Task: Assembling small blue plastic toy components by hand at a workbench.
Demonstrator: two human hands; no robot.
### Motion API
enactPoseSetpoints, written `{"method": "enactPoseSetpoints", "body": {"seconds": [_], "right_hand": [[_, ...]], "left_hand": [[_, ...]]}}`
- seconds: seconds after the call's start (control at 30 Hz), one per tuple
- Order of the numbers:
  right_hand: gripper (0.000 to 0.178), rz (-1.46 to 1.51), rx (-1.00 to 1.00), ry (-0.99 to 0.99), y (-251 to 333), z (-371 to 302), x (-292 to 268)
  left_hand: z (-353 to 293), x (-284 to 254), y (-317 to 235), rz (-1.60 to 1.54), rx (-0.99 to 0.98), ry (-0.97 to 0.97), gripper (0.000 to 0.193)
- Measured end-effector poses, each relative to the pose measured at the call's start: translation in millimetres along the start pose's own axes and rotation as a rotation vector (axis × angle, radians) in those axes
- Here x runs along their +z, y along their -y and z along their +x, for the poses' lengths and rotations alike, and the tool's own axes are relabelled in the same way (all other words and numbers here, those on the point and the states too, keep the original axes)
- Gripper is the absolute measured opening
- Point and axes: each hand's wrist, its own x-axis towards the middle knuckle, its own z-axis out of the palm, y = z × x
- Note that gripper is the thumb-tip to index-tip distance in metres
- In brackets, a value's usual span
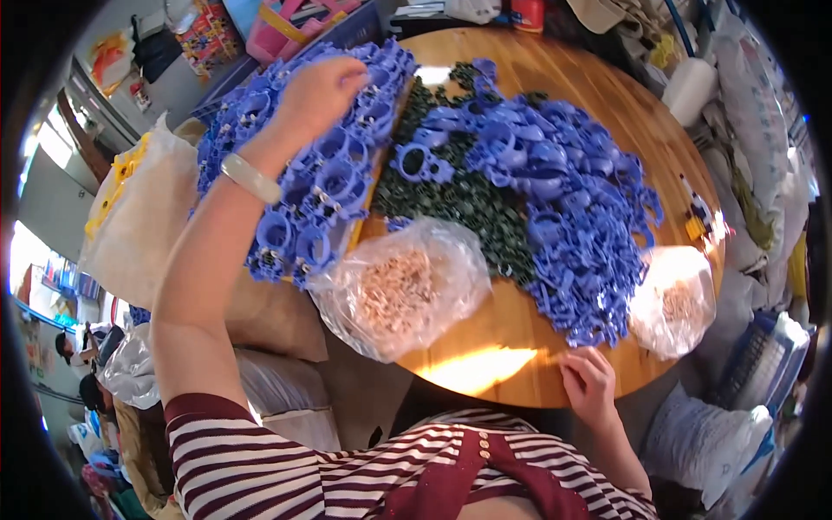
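Head cam: L hand point(322, 91) above far end of laid-out blue parts point(336, 178), fingers curled; can't tell if gripping. R hand point(591, 383) part-curled at desk point(620, 78) edge, nr loose blue pile point(555, 160); grip unclear. Progress (est.): L batch set out, prob. partly done; loose blue, dk green pcs point(455, 204), bagged pinkish bits point(399, 290) remain.

no word, label, brand, number or sign can be read on anything in view.
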Motion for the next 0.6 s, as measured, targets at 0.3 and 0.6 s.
{"method": "enactPoseSetpoints", "body": {"seconds": [0.3,0.6], "right_hand": [[0.013,0.047,-0.029,-0.018,3,-16,-6],[0.014,0.113,-0.025,-0.032,-4,-24,-9]], "left_hand": [[-62,127,-41,0.289,0.087,0.332,0.041],[-48,87,-89,-0.226,-0.052,0.099,0.051]]}}
